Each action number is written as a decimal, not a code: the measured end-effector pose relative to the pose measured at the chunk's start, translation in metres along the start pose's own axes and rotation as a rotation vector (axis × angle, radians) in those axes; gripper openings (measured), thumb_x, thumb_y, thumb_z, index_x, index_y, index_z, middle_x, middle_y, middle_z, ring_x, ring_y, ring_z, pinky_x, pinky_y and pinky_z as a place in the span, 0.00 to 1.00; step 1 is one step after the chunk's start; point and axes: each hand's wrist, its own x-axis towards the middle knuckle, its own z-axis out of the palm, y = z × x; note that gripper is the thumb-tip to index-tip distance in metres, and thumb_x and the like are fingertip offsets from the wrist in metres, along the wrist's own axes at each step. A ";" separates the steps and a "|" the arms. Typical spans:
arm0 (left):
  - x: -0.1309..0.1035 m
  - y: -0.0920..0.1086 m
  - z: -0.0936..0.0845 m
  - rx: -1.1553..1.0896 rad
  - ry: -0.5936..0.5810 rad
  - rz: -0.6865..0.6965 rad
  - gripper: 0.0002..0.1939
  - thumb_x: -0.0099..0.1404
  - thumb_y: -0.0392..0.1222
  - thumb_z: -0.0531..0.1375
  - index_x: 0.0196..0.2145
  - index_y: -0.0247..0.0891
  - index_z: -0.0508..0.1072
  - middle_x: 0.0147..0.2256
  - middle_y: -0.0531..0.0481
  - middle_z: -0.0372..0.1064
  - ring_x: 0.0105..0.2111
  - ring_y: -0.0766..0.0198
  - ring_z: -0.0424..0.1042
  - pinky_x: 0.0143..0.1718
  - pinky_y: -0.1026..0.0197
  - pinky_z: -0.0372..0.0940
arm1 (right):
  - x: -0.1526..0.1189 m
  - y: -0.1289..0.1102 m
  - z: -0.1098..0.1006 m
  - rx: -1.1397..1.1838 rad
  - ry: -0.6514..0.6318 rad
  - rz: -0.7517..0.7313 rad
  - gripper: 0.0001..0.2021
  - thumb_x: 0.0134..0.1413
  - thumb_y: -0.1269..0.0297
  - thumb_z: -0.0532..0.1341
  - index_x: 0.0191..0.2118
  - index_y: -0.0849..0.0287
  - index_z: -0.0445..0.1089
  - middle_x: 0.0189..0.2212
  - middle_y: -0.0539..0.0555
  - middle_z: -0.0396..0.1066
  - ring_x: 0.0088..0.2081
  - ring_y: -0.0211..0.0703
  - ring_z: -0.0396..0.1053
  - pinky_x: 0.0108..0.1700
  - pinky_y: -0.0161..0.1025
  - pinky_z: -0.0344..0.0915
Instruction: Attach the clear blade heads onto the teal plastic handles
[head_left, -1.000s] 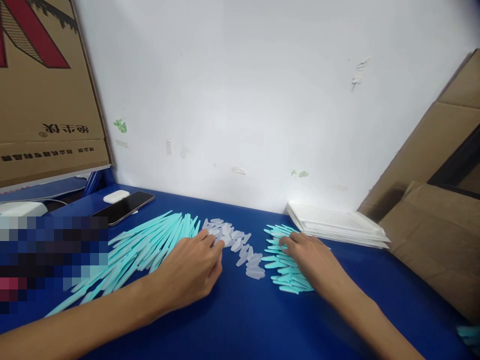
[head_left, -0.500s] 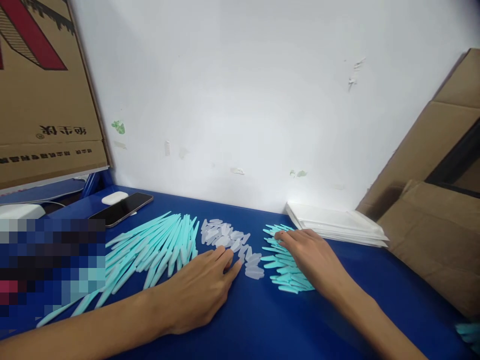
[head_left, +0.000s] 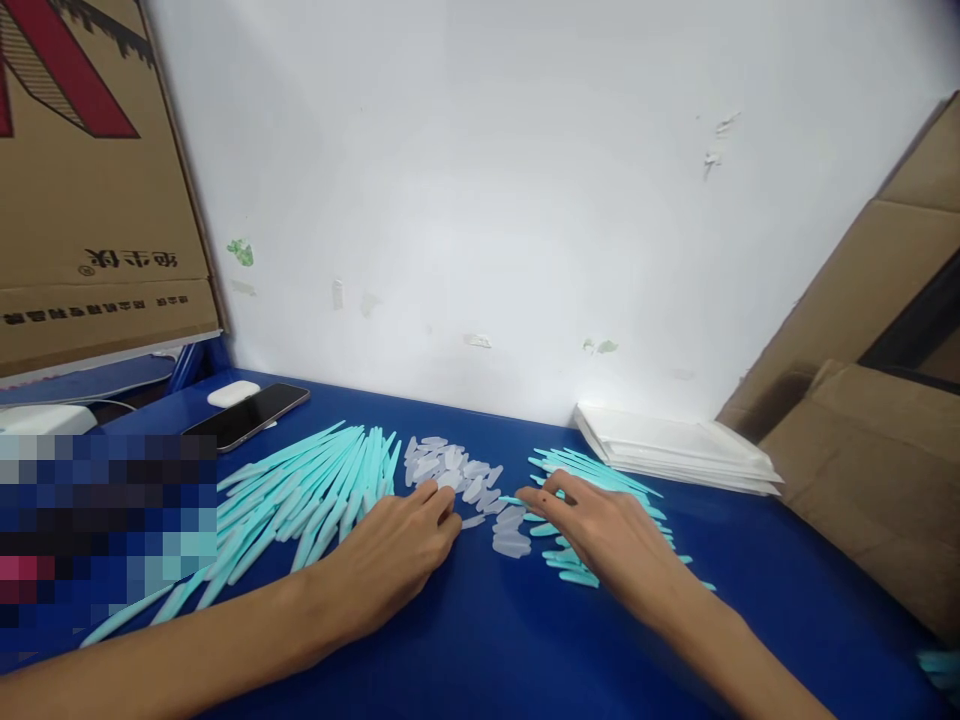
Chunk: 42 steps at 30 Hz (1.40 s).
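Note:
My left hand point(head_left: 409, 535) is closed, fingers curled together, at the near edge of a pile of small translucent caps point(head_left: 450, 462). One cap lies close to its fingertips; whether anything is inside the fingers is hidden. Over the right-hand pile of slender turquoise plastic sticks point(head_left: 574, 462), my right hand point(head_left: 592, 515) pinches one turquoise stick point(head_left: 511, 499) between thumb and finger. That stick's end points left toward the caps. To the left, a fan of turquoise sticks point(head_left: 330, 480) has whitish covers on the broad ends facing me.
A phone point(head_left: 251, 415) and a white case point(head_left: 233, 393) lie at the back left of the blue table point(head_left: 480, 650). White flat sheets point(head_left: 675, 450) are stacked by the wall at the right. Cardboard boxes point(head_left: 97, 200) flank both sides. A blurred patch covers the left edge.
My left hand has drawn slightly left and back from the caps. My right hand has lowered and now pinches a turquoise stick, its end out beyond the pile toward the left.

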 end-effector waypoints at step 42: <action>-0.007 0.005 -0.012 -0.082 0.253 0.064 0.16 0.73 0.30 0.48 0.55 0.40 0.63 0.38 0.49 0.68 0.32 0.59 0.69 0.22 0.59 0.52 | 0.007 -0.025 -0.014 0.161 0.271 -0.062 0.16 0.70 0.72 0.55 0.59 0.58 0.67 0.47 0.59 0.75 0.45 0.47 0.74 0.48 0.46 0.70</action>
